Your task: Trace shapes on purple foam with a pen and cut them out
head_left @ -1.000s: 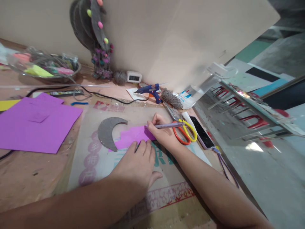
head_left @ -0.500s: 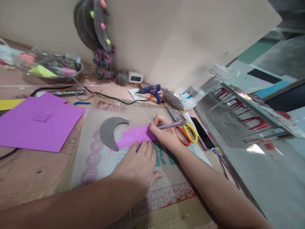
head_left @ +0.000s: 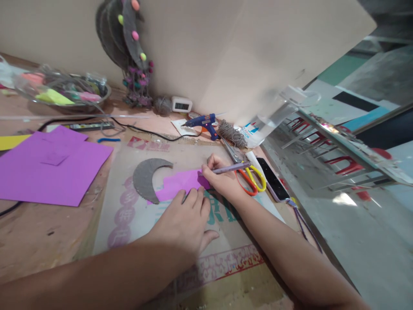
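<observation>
A small purple foam piece (head_left: pixel 180 183) lies on a printed woven sack mat (head_left: pixel 135 215), partly under a grey crescent cut-out (head_left: pixel 145 178). My left hand (head_left: pixel 183 221) rests flat, its fingertips pressing the near edge of the purple piece. My right hand (head_left: pixel 222 178) grips a purple pencil (head_left: pixel 230 168) with its tip on the right end of that piece.
Red-and-yellow scissors (head_left: pixel 251 178), a phone (head_left: pixel 272 180), a blue glue gun (head_left: pixel 204 122) and grey yarn (head_left: pixel 232 133) lie behind my right hand. Large purple sheets (head_left: pixel 48 165) lie at left. A bowl of supplies (head_left: pixel 61 92) and a hanging crescent ornament (head_left: pixel 129 47) stand at the back wall.
Both hands stay on the purple piece; the pencil tip has shifted only slightly. The view has wobbled a little.
</observation>
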The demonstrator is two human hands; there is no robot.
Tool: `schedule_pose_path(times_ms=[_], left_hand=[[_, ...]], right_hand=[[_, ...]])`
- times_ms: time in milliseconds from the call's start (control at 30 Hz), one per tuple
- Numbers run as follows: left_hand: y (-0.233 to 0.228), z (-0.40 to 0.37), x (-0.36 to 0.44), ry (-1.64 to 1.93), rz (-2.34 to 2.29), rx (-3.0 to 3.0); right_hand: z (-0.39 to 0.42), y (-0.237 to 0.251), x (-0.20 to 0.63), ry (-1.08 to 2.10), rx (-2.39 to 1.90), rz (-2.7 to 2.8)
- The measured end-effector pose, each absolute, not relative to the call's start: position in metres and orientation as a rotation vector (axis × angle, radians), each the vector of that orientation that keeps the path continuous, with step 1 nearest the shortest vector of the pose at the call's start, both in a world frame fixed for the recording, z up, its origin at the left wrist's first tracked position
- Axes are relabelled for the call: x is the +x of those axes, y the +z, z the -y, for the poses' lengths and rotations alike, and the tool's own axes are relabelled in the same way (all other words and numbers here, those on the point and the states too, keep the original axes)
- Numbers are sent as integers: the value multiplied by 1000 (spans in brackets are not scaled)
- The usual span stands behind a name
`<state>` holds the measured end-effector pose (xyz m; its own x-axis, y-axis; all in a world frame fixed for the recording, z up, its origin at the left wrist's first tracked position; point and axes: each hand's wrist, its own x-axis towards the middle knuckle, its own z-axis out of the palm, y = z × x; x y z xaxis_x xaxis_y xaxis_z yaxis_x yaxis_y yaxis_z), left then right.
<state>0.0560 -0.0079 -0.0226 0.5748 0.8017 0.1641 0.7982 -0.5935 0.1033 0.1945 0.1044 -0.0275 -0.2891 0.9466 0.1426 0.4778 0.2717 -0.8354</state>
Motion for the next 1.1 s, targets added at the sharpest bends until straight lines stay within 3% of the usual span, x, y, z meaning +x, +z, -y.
schedule_pose_path(times_ms=[1100], left_hand=[[-23, 8, 56, 336, -1433, 2790]], right_hand=[[-107, -29, 198, 869, -1274, 1901]])
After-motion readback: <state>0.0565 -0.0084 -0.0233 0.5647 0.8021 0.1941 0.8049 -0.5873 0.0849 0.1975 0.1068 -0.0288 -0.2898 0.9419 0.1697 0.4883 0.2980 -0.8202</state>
